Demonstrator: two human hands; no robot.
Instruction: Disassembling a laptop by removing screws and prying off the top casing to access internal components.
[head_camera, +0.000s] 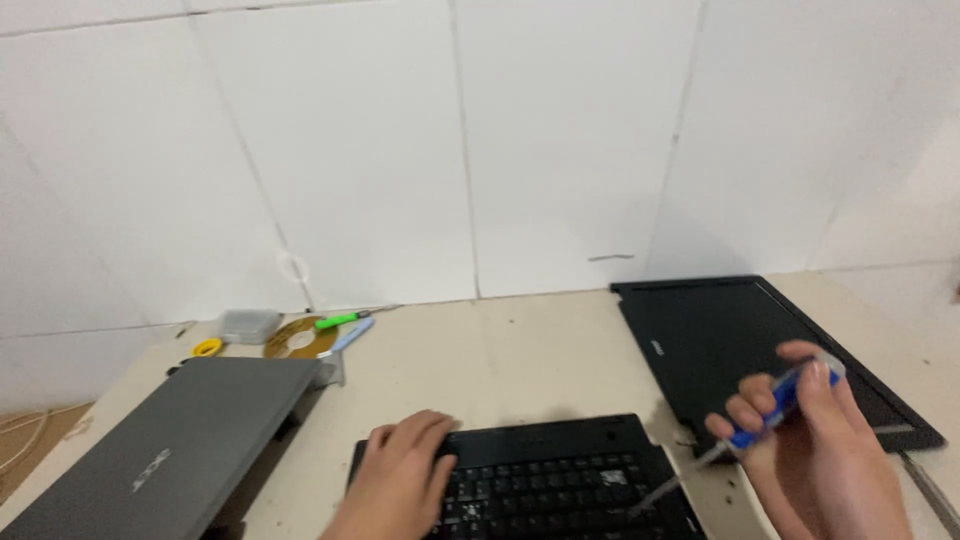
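A black laptop base with a keyboard (560, 485) lies at the near edge of the beige table (500, 350). My left hand (400, 475) rests flat on the base's left side, over the keys. My right hand (810, 450) grips a screwdriver with a blue and clear handle (780, 405). Its metal shaft slants down to the left, and the tip touches the keyboard's right part. A detached black laptop screen panel (745, 345) lies flat just beyond my right hand.
A closed grey laptop (180, 445) lies at the left. Behind it sit a disc (300, 340), a small clear box (248, 325), a green marker (338, 321), a blue pen (352, 335) and a yellow ring (207, 348). White tiled walls rise behind the table.
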